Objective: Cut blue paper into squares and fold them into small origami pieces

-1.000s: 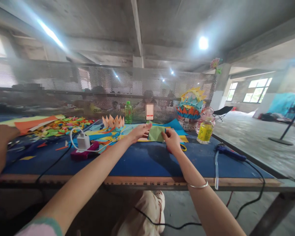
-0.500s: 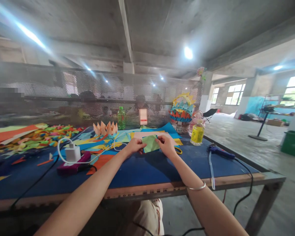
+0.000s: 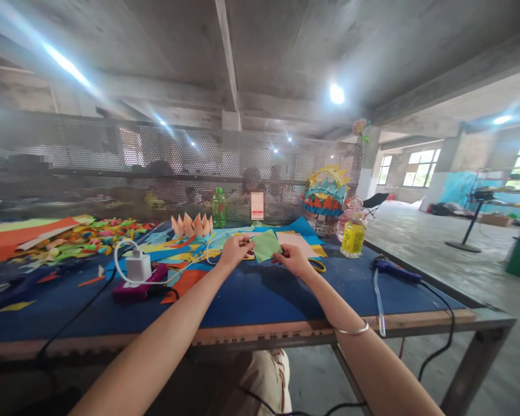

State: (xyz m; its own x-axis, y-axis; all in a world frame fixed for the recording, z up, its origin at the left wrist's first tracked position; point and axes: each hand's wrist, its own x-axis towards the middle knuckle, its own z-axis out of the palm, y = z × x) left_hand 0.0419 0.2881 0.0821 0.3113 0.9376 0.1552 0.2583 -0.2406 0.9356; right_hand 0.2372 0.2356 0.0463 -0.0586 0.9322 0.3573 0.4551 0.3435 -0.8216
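Note:
A square of light green paper (image 3: 266, 246) is held up above the blue tabletop, its corners turned to the sides. My left hand (image 3: 237, 252) pinches its left corner, and my right hand (image 3: 292, 258) pinches it at the lower right. Behind it lie coloured sheets, among them a pale pink sheet (image 3: 295, 244) and a blue sheet (image 3: 307, 226). The yellow handle of what look like scissors (image 3: 318, 266) shows just beyond my right hand, the rest hidden. Left of my hands stands a peach paper crown (image 3: 192, 226).
A blue glue gun (image 3: 396, 270) with a clear glue stick lies at right, near a yellow-labelled bottle (image 3: 352, 236) and stacked paper crowns (image 3: 327, 193). At left are a purple power strip (image 3: 139, 283) with a white charger, cables and a heap of paper scraps (image 3: 99, 240).
The green paper has been turned so that a corner points up, and my right hand has shifted from its upper right edge to its lower right. The whole view has swung slightly left.

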